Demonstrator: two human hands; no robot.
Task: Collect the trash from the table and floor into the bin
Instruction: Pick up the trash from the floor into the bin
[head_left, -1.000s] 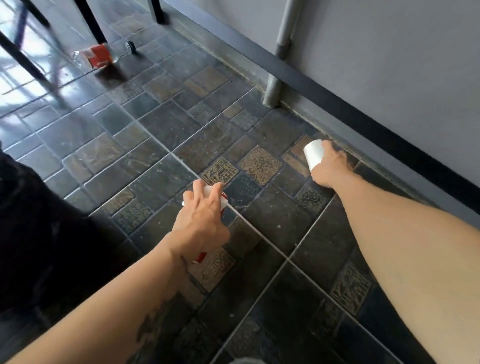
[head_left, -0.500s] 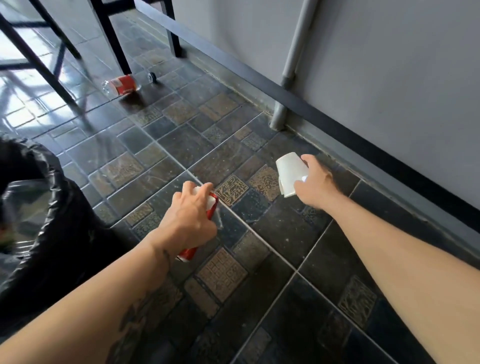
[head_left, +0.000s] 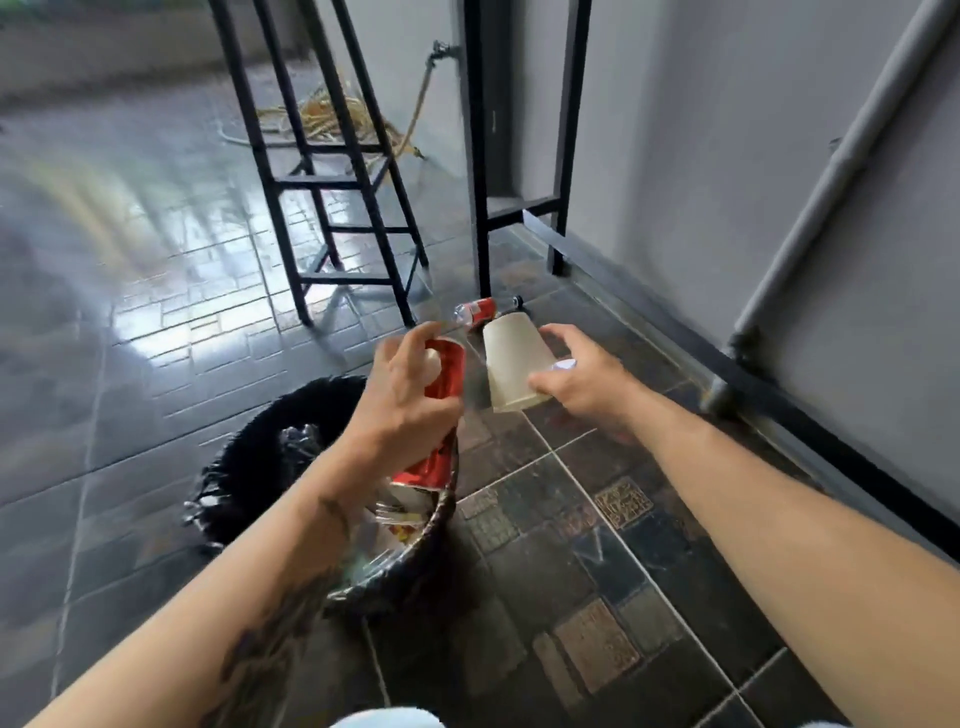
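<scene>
My left hand grips a red can and holds it above the right rim of the bin, which is lined with a black bag and has trash inside. My right hand holds a white paper cup upside down, in the air just right of the bin and beside the can. A plastic bottle with a red label lies on the tiled floor beyond both hands, by a table leg.
A black metal stool frame and table legs stand ahead. A coiled yellow hose lies behind them. The grey wall with a black skirting and a grey pipe runs along the right.
Both hands lifted their items off the floor and carried them left to the bin. The view tilted up, so the stool, table legs and hose came into sight.
</scene>
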